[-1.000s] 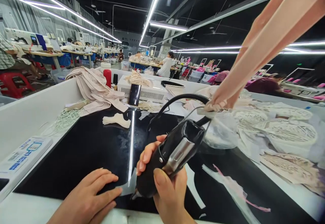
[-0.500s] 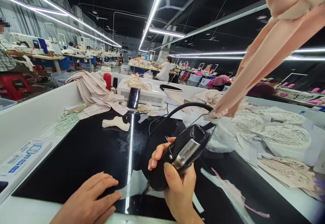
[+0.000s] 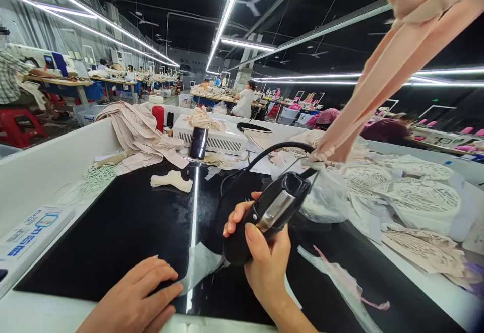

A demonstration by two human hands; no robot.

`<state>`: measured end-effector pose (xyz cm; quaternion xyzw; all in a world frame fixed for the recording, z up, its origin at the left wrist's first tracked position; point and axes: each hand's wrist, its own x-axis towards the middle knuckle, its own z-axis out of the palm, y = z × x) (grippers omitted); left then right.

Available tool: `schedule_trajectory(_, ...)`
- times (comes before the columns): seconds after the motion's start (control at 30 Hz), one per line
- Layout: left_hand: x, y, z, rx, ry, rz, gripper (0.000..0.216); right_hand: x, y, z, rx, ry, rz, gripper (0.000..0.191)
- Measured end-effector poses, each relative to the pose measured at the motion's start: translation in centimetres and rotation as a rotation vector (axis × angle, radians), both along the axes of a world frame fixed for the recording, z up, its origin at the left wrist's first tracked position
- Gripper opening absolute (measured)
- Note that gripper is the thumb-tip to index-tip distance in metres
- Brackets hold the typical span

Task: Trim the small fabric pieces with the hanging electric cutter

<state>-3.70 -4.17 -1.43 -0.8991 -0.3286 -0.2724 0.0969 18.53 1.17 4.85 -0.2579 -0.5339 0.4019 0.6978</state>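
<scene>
My right hand point(image 3: 264, 260) is wrapped round a black hand-held tool point(image 3: 266, 217) with a metal plate and a black cord point(image 3: 264, 154) running off behind it. The tool's tip rests against a thin translucent sheet point(image 3: 200, 265) lying on the black glossy tabletop point(image 3: 124, 222). My left hand point(image 3: 132, 300) lies flat with fingers stretched out, pressing the sheet's left edge near the table's front edge.
Beige fabric point(image 3: 139, 131) is heaped at the back left beside a white box-shaped machine point(image 3: 209, 139) and a red bottle point(image 3: 159, 116). Lace pieces point(image 3: 416, 192) and plastic bags cover the right side. Peach cloth point(image 3: 381, 76) hangs overhead at right. Other people sit at distant sewing tables.
My right hand has carried the tool to the right and a little farther from me across the sheet. My left hand has stayed flat in place.
</scene>
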Motion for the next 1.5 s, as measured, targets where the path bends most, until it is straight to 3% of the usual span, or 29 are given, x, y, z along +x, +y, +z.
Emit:
schedule_trajectory(0.27, -0.3, 0.5, 1.7, -0.336, -0.126, 0.055, 0.025, -0.7, -0.9, 1.4, -0.001, 0.053, 0.073, 0.035)
schedule_trajectory(0.47, 0.0, 3.6, 2.8, -0.519, -0.04, -0.06, 0.04, -2.1, -0.4, 1.3, 0.001, 0.059, 0.097, 0.033)
schedule_trajectory(0.67, 0.5, 4.3, 3.1, -0.693, 0.037, -0.082, 0.057, -3.4, 0.9, 1.2, -0.012, 0.072, 0.085, 0.031)
schedule_trajectory(1.0, 0.0, 4.6, 2.7, -0.785, 0.049, -0.071, 0.072, -4.5, 1.6, 0.6, 0.011, 0.069, 0.116, 0.03)
schedule_trajectory(1.5, 0.0, 4.7, 2.5, -0.769, 0.014, -0.088, 0.083, -4.7, 1.3, 0.5, 0.002, 0.042, 0.129, 0.028)
